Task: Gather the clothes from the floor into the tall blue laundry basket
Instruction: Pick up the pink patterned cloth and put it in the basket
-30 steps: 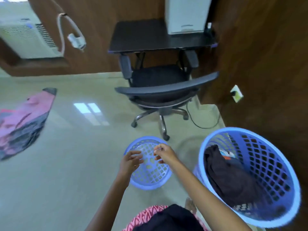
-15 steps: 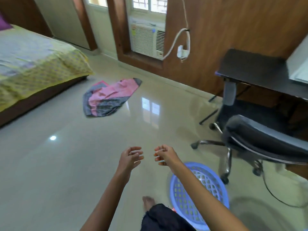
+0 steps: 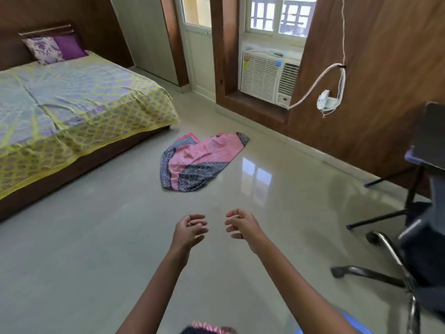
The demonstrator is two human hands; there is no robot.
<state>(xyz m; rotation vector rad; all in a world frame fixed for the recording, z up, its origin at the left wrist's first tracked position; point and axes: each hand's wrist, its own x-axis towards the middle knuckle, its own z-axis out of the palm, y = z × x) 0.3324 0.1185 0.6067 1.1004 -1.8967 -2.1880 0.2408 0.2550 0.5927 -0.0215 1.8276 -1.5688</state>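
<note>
A pink cloth with dark patterned borders (image 3: 199, 162) lies spread on the shiny floor ahead of me, between the bed and the window wall. My left hand (image 3: 189, 231) and my right hand (image 3: 242, 225) hang in the air side by side, well short of the cloth, fingers loosely curled and apart, holding nothing. A sliver of blue plastic (image 3: 346, 325) shows at the bottom right edge behind my right arm. The tall blue laundry basket is out of view.
A bed with a yellow and purple cover (image 3: 72, 109) fills the left. A window air conditioner (image 3: 267, 77) sits in the far wall. An office chair (image 3: 414, 247) and a dark desk (image 3: 431, 138) stand at the right.
My view has swung left, away from the tall basket and the blue lid, toward the pink cloth and the bed. Both hands stay raised and empty, their fingers now a little more apart.
</note>
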